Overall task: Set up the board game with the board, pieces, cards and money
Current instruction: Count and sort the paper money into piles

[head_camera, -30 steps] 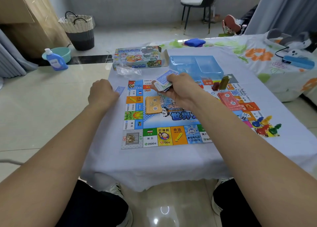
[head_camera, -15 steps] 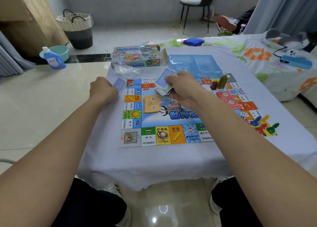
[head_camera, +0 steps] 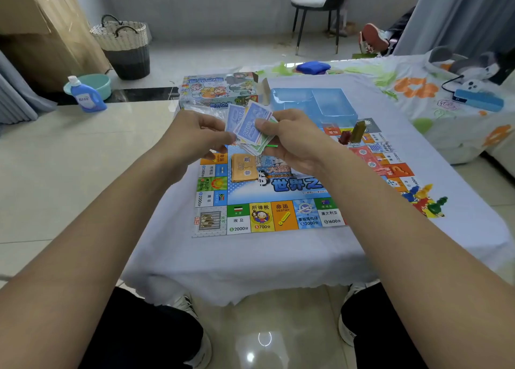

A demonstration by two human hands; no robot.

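Note:
The colourful game board (head_camera: 267, 215) lies flat on the white-clothed table (head_camera: 250, 257). Above its far left part my right hand (head_camera: 292, 143) grips a stack of paper money (head_camera: 252, 137), blue 2000 notes on top. My left hand (head_camera: 195, 137) pinches the left edge of a blue note (head_camera: 235, 118) at the top of that stack. An orange card pile (head_camera: 243, 169) lies on the board's middle, a red card pile (head_camera: 370, 159) at its right. Red and olive house pieces (head_camera: 352, 133) stand at the far right corner. Coloured pawns (head_camera: 426, 201) and a die (head_camera: 392, 182) sit by the right edge.
The game box (head_camera: 220, 91) and a blue plastic tray (head_camera: 315, 104) stand beyond the board. A bed with a flowered sheet (head_camera: 418, 90) adjoins the table at right. On the floor at left are a detergent bottle (head_camera: 85, 95), basin and woven basket (head_camera: 122, 48); a chair (head_camera: 317, 9) stands far back.
My left hand has come in from the table's left side to the money stack and now pinches a blue note. My right hand has lifted the stack slightly toward me.

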